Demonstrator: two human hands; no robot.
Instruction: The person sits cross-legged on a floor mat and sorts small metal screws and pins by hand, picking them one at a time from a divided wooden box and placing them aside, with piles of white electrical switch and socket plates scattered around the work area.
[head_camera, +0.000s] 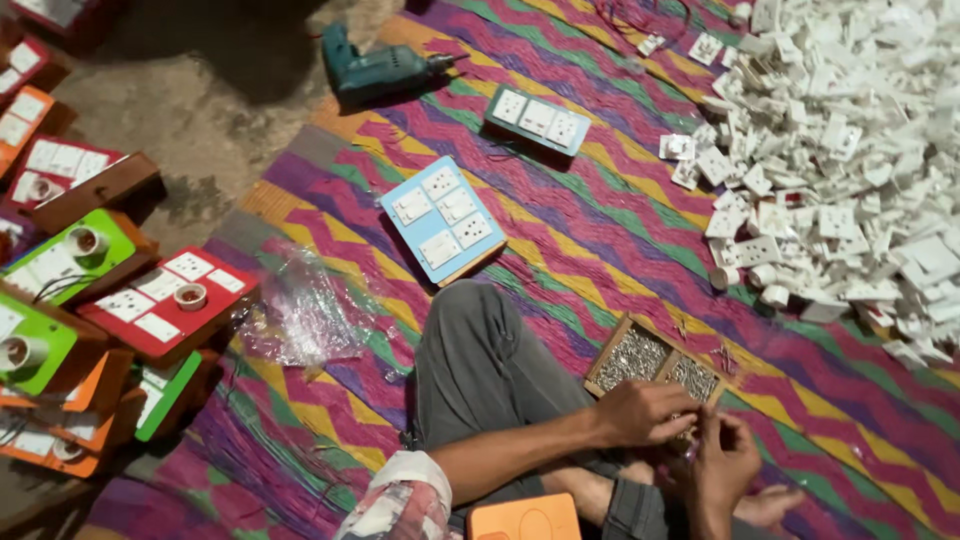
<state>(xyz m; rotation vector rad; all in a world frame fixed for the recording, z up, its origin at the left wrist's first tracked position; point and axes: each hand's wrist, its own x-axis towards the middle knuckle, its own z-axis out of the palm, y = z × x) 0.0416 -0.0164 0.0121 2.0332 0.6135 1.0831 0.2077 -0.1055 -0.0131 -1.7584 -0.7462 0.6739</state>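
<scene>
- Left hand (645, 412) sits curled at the near edge of the wooden screw tray (655, 363), fingertips pinched together, apparently on something small; too tiny to name.
- Right hand (725, 462) hovers just below it, fingers bunched and almost touching the left; whether it grips anything, I cannot tell.
- The tray lies right by the bent knee, likely so the screws stay within reach of both hands.
- An orange board (525, 520) waits at the bottom edge, close under the forearm.
- Farther out on the striped mat (600, 230): a light blue switch board (442, 220), a drill (378, 68), and a big heap of white sockets (850, 150).
</scene>
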